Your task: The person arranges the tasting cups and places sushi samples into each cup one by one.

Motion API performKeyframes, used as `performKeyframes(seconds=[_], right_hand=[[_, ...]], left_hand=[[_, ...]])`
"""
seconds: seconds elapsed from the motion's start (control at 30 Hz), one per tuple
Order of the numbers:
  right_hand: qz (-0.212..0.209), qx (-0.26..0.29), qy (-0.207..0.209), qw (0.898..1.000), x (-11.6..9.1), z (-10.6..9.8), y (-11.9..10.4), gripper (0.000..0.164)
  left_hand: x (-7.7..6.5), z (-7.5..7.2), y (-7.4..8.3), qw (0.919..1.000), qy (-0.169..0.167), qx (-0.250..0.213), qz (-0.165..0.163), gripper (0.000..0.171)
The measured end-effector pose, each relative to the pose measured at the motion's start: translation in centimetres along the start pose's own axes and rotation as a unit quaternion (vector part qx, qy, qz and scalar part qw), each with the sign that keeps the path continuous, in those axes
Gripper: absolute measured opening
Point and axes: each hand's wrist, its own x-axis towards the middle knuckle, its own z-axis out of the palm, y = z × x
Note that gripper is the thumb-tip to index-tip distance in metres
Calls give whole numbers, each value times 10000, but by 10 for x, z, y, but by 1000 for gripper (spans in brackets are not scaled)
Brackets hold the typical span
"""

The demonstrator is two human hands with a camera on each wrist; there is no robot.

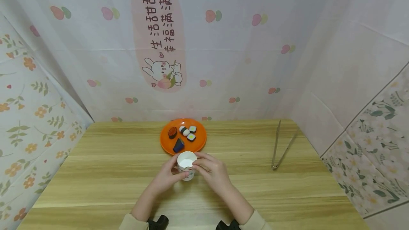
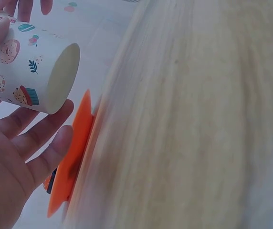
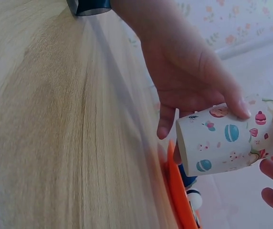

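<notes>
A white paper cup [image 1: 186, 159] printed with cakes and macarons is held above the table, its mouth facing up in the head view. My left hand [image 1: 167, 176] grips its side, the thumb across the front and the fingers behind and below. My right hand [image 1: 214, 171] pinches the cup's rim on the right with thumb and fingertips. In the left wrist view the cup [image 2: 31, 64] shows its round base end, with the left palm [image 2: 5, 160] beneath. The right wrist view shows the cup [image 3: 227, 138] between both hands; the right hand is mostly cut off there.
Just beyond the cup is an orange plate [image 1: 201, 136] bearing several toy sushi pieces [image 1: 184, 131] and a dark blue piece [image 1: 178, 145]. Metal tongs [image 1: 275, 166] lie spread on the right of the wooden table [image 1: 105, 173]. A printed curtain [image 1: 223, 56] hangs behind.
</notes>
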Motion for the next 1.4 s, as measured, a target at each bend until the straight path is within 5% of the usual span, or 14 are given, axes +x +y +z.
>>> performKeyframes(seconds=[0.5,0.87,1.17,1.4], right_hand=[[-264,-13,-197,9995,2,-5,0,5],[-36,-369,-1256,9914,7,-12,-6,6],[-1,-403,-1084,9933,5,-8,-8,5],[33,-395,-1058,9936,5,-7,-9,6]], left_hand=[[-1,-2,1,9999,-158,57,10,54],[-1,-4,9,9987,-402,310,13,50],[-6,-4,37,9987,-425,89,-276,51],[-6,-6,38,9988,-465,65,-131,49]])
